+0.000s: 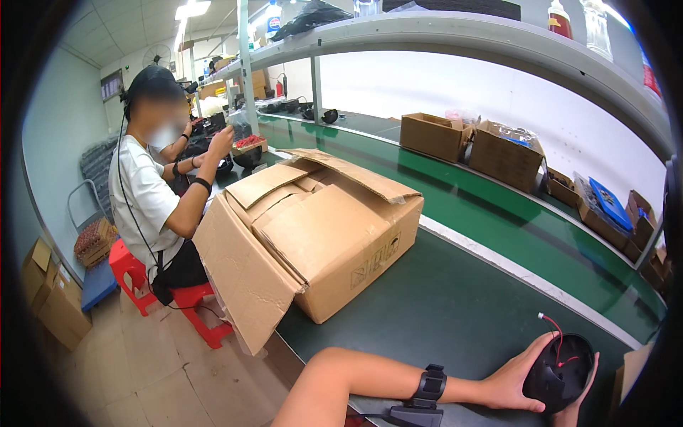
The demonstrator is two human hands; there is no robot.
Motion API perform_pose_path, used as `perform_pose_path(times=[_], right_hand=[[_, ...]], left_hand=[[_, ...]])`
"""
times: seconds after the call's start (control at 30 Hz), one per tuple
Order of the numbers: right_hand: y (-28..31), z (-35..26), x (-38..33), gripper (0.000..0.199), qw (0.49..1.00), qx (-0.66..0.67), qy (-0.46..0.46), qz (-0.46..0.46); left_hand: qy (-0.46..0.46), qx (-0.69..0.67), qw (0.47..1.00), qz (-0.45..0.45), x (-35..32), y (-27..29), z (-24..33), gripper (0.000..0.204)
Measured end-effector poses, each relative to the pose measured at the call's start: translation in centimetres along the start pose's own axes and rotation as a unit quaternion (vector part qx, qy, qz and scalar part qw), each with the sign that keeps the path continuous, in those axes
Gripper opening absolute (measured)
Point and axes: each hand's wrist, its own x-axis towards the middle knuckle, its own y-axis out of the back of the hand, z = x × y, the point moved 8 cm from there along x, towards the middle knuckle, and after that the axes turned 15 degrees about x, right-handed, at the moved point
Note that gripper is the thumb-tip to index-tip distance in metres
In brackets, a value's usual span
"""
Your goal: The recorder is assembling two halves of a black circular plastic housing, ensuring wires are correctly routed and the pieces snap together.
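Observation:
At the lower right, a round black plastic shell (548, 377) is held between my two hands above the dark green bench. A thin red wire (559, 336) rises from its open face and ends in a small white connector (541, 315). My left hand (514, 378) grips its left side, with the thumb along the lower rim and the fingers behind it. Wrapped round the opposite side is my right hand (578, 400), only partly in view. A black strap with a small device (429, 390) sits on my left forearm.
A large, partly open cardboard box (341, 249) stands on the bench (398, 320) to the left, one flap hanging over the edge. Beyond runs a green conveyor belt (484, 220), with several small boxes (506, 153) behind it. A co-worker (160, 185) sits at left; a shelf (441, 32) spans above.

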Motion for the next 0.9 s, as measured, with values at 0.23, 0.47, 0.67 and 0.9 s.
perform_pose_path(times=[0.23, 0.47, 0.67, 0.9], right_hand=[[0.6, -1.2, -0.8, 0.057, 0.999, -0.022, 0.032, -0.034], [0.4, 0.3, 1.6, 0.057, 0.995, -0.036, 0.023, -0.092], [0.8, 0.8, 2.9, 0.057, 0.989, -0.055, 0.024, -0.135], [1.9, 0.4, 2.9, 0.057, 0.982, -0.081, 0.039, -0.166]], left_hand=[[-0.080, 0.016, 0.997, 0.016, -0.2, -0.8, 1.5, 0.122], [-0.062, 0.013, 0.998, -0.006, -0.3, -1.9, 0.5, 0.123], [-0.040, -0.021, 0.998, -0.038, -0.2, -1.9, 0.4, 0.124], [-0.070, 0.003, 0.997, -0.011, -0.2, -1.9, 0.3, 0.124]])
